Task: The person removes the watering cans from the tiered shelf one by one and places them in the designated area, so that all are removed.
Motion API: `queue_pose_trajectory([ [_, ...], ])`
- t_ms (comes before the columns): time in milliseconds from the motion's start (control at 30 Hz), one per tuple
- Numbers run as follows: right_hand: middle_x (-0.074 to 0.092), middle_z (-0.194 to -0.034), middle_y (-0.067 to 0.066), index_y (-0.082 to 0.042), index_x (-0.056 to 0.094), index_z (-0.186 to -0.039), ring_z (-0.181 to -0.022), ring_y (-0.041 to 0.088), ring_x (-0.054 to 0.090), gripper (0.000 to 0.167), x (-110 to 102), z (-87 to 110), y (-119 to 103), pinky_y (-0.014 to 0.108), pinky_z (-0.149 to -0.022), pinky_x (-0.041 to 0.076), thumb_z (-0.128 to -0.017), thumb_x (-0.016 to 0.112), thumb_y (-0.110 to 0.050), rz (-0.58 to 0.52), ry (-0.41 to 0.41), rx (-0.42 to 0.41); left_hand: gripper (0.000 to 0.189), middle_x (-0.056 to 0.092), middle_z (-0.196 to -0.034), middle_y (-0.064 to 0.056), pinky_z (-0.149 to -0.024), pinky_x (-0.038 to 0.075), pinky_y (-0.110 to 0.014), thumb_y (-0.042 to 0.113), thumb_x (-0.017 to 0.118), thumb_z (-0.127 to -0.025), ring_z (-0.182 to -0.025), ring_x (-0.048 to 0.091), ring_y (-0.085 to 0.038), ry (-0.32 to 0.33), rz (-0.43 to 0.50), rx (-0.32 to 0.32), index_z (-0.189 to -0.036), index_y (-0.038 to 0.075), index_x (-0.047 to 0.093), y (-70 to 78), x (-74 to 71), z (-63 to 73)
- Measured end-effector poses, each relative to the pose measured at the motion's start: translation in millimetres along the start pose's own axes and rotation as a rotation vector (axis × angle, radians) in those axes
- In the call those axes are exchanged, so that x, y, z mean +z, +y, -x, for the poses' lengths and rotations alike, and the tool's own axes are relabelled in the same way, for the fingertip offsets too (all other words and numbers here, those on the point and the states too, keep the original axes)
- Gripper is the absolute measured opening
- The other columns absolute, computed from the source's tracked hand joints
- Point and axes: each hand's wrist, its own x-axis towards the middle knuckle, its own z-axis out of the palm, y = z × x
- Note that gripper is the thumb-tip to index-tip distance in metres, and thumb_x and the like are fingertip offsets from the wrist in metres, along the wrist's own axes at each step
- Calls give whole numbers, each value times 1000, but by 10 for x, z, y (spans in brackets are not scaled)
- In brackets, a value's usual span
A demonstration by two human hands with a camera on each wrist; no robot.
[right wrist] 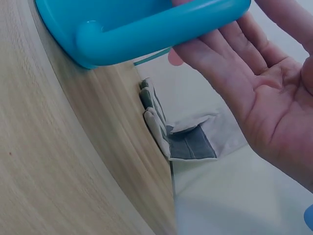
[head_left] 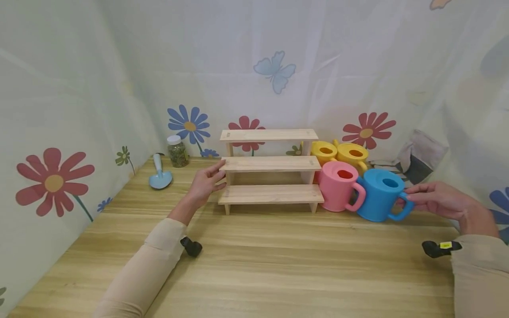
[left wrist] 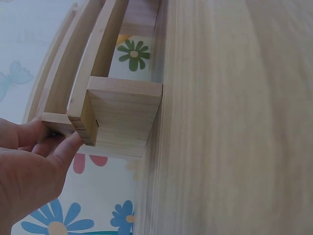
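My left hand [head_left: 203, 185] touches the left end of a three-step wooden shelf [head_left: 271, 164]. In the left wrist view, the fingertips of my left hand [left wrist: 36, 166] rest against the ends of its steps [left wrist: 80, 125]. My right hand [head_left: 447, 201] touches the handle of a blue watering can [head_left: 377, 198]. In the right wrist view, the extended fingers of my right hand [right wrist: 264, 83] lie behind that handle [right wrist: 166, 32]. A pink watering can [head_left: 336, 190] stands between the blue one and the shelf. Two yellow watering cans [head_left: 351, 152] are partly hidden behind.
A light blue hand trowel [head_left: 160, 179] and a white-lidded jar [head_left: 178, 152] of green contents stand at the back left. Grey-and-white gloves [right wrist: 190, 142] lie behind the blue can, against the curtain. A flower-printed curtain [head_left: 199, 53] closes off the back and sides of the wooden table [head_left: 286, 265].
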Motion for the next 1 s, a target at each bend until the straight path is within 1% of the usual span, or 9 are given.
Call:
queue_pose_trajectory([
  [233, 73, -114, 10, -8, 74, -115, -108, 23, 69, 36, 54, -85, -30, 33, -92, 57, -106, 41, 4, 54, 38, 19, 50, 24, -163, -9, -105, 48, -45, 14, 49, -107, -142, 37, -32, 8, -5, 5, -155, 14, 38, 4, -25, 6],
  [400, 73, -114, 10, -10, 74, -116, -108, 24, 69, 36, 82, -142, -33, 35, -91, 58, -106, 43, 3, 64, 87, 38, 50, 23, -163, -11, -107, 46, -46, 13, 48, -107, -142, 36, -33, 7, -4, 6, -156, 13, 37, -6, -34, 13],
  [567, 73, -113, 11, -11, 75, -116, -106, 26, 69, 35, 91, -141, -21, 37, -89, 59, -105, 44, 3, 58, 132, 53, 50, 23, -163, -11, -107, 46, -47, 12, 47, -107, -142, 35, -33, 5, -4, 6, -156, 12, 36, -11, -26, 19],
  [667, 73, -112, 12, -12, 75, -116, -106, 27, 70, 35, 96, -135, -18, 37, -88, 59, -106, 44, 2, 52, 143, 49, 50, 23, -163, -11, -106, 47, -46, 13, 48, -107, -142, 36, -33, 5, -3, 4, -156, 13, 37, -8, -17, 21],
  [833, 73, -112, 13, -10, 75, -117, -106, 27, 70, 36, 116, -124, -20, 37, -89, 59, -106, 43, 3, 27, 133, 32, 50, 23, -164, -9, -106, 47, -47, 14, 48, -107, -142, 37, -33, -1, -11, 8, -156, 14, 38, 1, -13, 30],
  [900, 73, -112, 13, -12, 75, -116, -106, 27, 70, 37, 128, -125, -30, 37, -89, 59, -106, 43, 2, 34, 142, 46, 49, 23, -164, -9, -106, 47, -47, 14, 48, -107, -142, 37, -33, 1, -14, 6, -155, 14, 38, 4, -13, 36],
  [1000, 74, -110, 12, -18, 77, -111, -104, 26, 70, 36, 146, -141, -66, 37, -89, 59, -108, 43, -6, 84, 189, 103, 49, 23, -164, -8, -106, 47, -47, 14, 48, -107, -142, 37, -33, 4, -12, 2, -156, 14, 38, 12, -14, 37],
])
